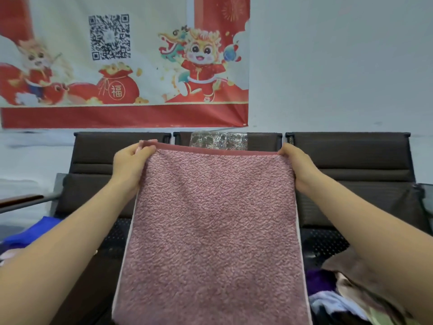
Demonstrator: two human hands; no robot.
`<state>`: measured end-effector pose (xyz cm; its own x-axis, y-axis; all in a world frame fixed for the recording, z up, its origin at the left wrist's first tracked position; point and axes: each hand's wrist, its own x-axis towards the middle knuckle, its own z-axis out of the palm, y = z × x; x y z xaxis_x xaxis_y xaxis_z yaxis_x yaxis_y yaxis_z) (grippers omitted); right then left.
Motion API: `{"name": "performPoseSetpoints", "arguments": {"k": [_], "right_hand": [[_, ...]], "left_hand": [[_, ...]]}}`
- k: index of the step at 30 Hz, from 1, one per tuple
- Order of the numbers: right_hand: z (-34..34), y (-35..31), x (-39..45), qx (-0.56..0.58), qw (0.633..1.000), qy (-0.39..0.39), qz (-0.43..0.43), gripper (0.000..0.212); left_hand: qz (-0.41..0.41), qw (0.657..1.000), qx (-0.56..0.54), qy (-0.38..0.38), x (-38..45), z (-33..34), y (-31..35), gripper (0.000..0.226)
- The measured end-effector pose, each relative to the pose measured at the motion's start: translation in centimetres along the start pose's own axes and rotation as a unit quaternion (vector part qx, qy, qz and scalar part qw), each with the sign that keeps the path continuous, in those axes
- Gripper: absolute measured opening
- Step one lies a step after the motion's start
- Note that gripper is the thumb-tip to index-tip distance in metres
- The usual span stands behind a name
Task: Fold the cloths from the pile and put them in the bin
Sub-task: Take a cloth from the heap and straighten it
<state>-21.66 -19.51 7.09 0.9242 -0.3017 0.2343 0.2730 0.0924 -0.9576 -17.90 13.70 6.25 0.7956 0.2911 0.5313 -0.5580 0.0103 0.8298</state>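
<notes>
A pink terry cloth point(213, 231) hangs flat in front of me, filling the middle of the view down to the bottom edge. My left hand point(130, 165) pinches its top left corner. My right hand point(298, 167) pinches the top right corner. The top hem is stretched level between both hands. A pile of mixed cloths point(346, 299), brown, purple and white, lies at the lower right. No bin can be made out in the view.
A row of dark brown bench seats point(351, 160) stands against the wall behind the cloth. A shiny wrapped package point(219, 140) leans on the middle backrest. Blue fabric point(30, 233) lies at the left. A red festive poster point(117, 66) hangs on the wall.
</notes>
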Motion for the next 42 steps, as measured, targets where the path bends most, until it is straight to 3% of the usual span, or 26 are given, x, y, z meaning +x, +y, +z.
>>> {"name": "performPoseSetpoints", "arguments": {"k": [2,4,6,9,18,20,23,25,27,32,35,37,39,42], "right_hand": [[-0.4,2.0,0.8,-0.052,0.998,-0.008,0.036,0.012],[-1.4,4.9,1.5,-0.213,0.976,-0.011,0.048,0.015],[-2.5,8.4,1.8,-0.402,0.912,-0.068,0.045,0.023],[-3.4,13.9,2.3,-0.521,0.837,-0.154,0.070,0.018],[-3.5,22.4,6.5,-0.587,0.804,-0.087,0.049,0.014],[-2.6,23.8,8.0,-0.578,0.814,-0.046,0.027,0.016],[-1.7,26.2,9.6,-0.509,0.860,-0.007,0.048,0.029],[-1.4,28.1,9.5,-0.497,0.862,-0.028,0.093,0.051],[-1.2,28.8,8.9,-0.529,0.838,-0.073,0.116,0.056],[-0.9,26.1,6.5,-0.525,0.837,-0.113,0.102,0.027],[-1.5,23.4,2.8,-0.480,0.837,-0.169,0.203,0.026],[-2.3,22.4,-0.2,-0.477,0.812,-0.217,0.257,0.030],[-3.2,22.4,-3.4,-0.529,0.764,-0.251,0.270,0.032],[-4.2,23.0,-7.5,-0.566,0.708,-0.281,0.316,0.039]], "left_hand": [[-0.030,0.997,0.062,-0.033,0.4,-0.4,-2.2,0.017],[-0.054,0.973,0.208,-0.080,0.2,-1.1,-5.5,0.016],[-0.084,0.926,0.342,-0.132,-0.9,-1.9,-9.2,0.011],[-0.102,0.878,0.437,-0.168,-2.5,-2.6,-14.4,0.008],[-0.103,0.855,0.494,-0.116,-2.0,-1.3,-23.1,0.010],[-0.099,0.853,0.502,-0.099,-0.8,-0.6,-24.5,0.011],[-0.101,0.846,0.516,-0.085,0.4,-0.2,-26.4,0.023],[-0.120,0.829,0.534,-0.112,0.1,-0.2,-27.9,0.033],[-0.143,0.821,0.534,-0.142,-1.0,-0.3,-28.8,0.039],[-0.211,0.811,0.507,-0.199,-4.8,-1.7,-28.5,0.038],[-0.220,0.791,0.522,-0.232,-7.4,-2.8,-26.5,0.038],[-0.229,0.769,0.530,-0.273,-9.8,-3.3,-24.9,0.031],[-0.241,0.749,0.532,-0.312,-12.0,-3.8,-23.5,0.013],[-0.266,0.695,0.566,-0.356,-14.3,-5.0,-22.0,0.035]]}}
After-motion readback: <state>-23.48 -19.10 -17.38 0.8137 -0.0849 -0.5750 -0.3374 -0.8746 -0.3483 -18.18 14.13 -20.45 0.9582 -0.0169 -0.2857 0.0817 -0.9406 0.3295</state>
